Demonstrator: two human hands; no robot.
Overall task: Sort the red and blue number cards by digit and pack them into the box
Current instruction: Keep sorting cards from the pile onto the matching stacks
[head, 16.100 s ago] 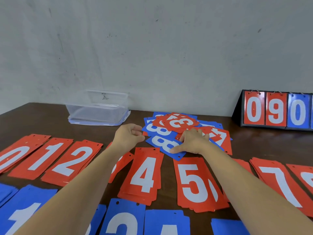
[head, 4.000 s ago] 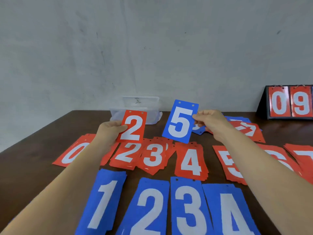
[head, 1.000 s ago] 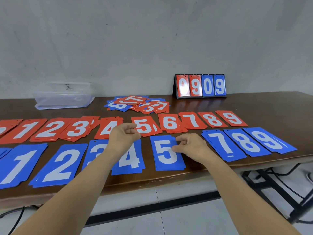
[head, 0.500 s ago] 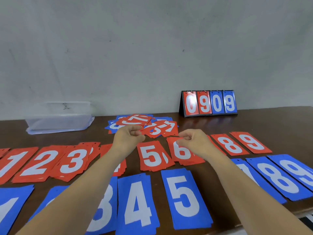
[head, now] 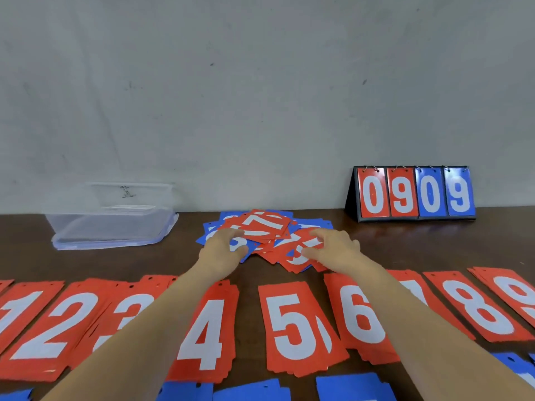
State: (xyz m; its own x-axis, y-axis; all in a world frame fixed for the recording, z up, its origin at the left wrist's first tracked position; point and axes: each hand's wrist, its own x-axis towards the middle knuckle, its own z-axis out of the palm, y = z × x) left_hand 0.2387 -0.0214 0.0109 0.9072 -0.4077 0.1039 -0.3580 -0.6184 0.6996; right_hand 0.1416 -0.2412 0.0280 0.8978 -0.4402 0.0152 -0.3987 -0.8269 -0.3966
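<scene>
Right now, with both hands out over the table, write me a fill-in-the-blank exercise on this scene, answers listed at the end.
1. Both hands, the left hand and the right hand, reach into the unsorted pile of red and ____ cards.
2. The scoreboard by the wall reads ____.
3. The clear plastic box holds ____ cards so far.
4. Between the red 4 stack and the red 6 stack lies the red ____ stack.

Answers: blue; 0909; no; 5
</scene>
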